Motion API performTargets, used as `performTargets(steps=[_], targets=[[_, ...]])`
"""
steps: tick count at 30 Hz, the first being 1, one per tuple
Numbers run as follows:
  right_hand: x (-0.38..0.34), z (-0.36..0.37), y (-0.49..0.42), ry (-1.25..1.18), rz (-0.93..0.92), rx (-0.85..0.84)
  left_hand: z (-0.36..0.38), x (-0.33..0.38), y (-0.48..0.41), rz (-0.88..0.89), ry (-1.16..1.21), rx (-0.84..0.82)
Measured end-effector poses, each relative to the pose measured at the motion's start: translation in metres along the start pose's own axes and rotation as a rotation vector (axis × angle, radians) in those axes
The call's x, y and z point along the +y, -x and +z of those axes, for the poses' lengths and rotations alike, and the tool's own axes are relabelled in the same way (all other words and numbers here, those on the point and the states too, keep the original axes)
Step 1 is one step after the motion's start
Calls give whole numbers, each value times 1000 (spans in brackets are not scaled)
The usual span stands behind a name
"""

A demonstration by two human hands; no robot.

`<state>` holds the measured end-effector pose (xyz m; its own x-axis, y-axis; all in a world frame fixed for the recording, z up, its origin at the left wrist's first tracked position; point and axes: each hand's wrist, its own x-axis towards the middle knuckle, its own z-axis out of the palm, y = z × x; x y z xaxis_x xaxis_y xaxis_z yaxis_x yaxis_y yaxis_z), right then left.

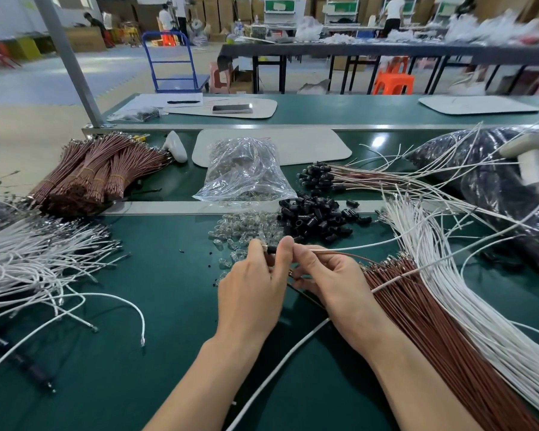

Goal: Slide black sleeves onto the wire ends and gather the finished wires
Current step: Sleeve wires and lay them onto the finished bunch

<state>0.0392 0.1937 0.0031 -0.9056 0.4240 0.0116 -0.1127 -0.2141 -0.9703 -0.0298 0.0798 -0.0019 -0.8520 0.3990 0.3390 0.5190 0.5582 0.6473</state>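
Observation:
My left hand (255, 287) pinches a small black sleeve (272, 249) between thumb and fingertips above the green table. My right hand (327, 275) pinches a brown wire and a white wire (333, 252) just right of the sleeve; their ends meet it. A heap of loose black sleeves (316, 217) lies just beyond my hands. Wires fitted with black sleeves (321, 175) lie gathered farther back. Loose brown wires (423, 309) and white wires (458, 290) fan out on the right.
Small clear bulbs (246, 228) lie scattered left of the sleeve heap, below a clear plastic bag (246, 169). Banded brown wire bundles (94, 172) sit at back left, tangled white wires (35, 259) at left. A big dark bag (495, 188) fills the right.

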Motion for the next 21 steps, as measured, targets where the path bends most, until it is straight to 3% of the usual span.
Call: performTargets(steps=[21], targets=[[1, 7, -1, -67, 57, -50, 2, -3, -2, -28, 17, -37]])
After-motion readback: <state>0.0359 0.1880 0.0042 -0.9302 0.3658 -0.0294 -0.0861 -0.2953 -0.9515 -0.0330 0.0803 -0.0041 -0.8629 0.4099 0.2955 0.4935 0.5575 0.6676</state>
